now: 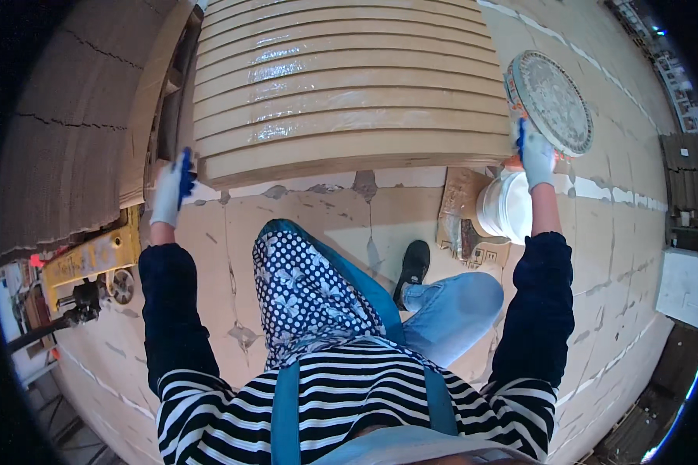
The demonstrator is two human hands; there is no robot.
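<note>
A fanned row of brown cardboard sheets (349,105) lies before me, their edges overlapping in steps, with glossy streaks on the left half. At its near left corner is my left hand (171,190), in a white glove with a blue palm. Its fingers are stretched out and pressed together, palm facing the sheets' end. On the opposite side my right hand (535,155), gloved alike, has its fingers extended beside the near right corner. Neither hand visibly wraps round a sheet; whether the palms touch the ends I cannot tell.
A round tub with a crusted grey top (554,102) stands right of the sheets. Nearer are a white bucket (504,208) and a flattened cardboard piece (459,198). Tall cardboard stacks (70,132) and a yellow pallet jack (93,252) are at left.
</note>
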